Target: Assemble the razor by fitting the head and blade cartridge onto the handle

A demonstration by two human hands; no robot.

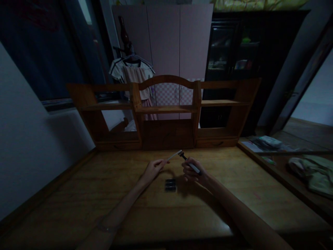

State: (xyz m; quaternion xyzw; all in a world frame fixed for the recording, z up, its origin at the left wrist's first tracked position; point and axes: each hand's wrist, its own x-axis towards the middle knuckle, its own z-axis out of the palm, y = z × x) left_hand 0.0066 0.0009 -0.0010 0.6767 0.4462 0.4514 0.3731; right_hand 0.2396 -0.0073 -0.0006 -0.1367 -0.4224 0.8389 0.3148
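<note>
My left hand (154, 169) is closed around a thin white stick (173, 155) that looks like a toothbrush; it slants up to the right. In my right hand (195, 171) is a razor (193, 166) with a grey handle and a black neck and head. The stick's tip is at the razor's head; whether they touch I cannot tell. Below and between both hands, a small pack of dark cartridges (170, 185), looking like razor blades in a clear tray, lies on the wooden desk (125, 198).
A wooden shelf unit (166, 109) stands along the desk's far edge. To the right, a lower surface holds a plastic packet (269, 141) and pale green cloth (316, 173). A white wall (39, 149) borders the left side. The room is dim.
</note>
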